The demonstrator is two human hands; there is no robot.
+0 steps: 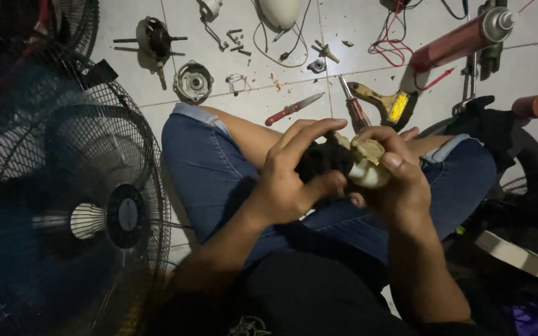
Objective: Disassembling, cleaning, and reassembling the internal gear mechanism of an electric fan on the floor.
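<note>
Both hands, left hand (287, 180) and right hand (393, 177), are clamped together on a dark part (322, 158) with a cream fitting (368, 163) held above the lap; risk: poor light, a slip drops it among loose screws (236, 38) on the tiled floor (294, 81).

Fan (70, 211) left of lap; knife (292, 109), screwdriver (355, 111) on floor ahead.
</note>
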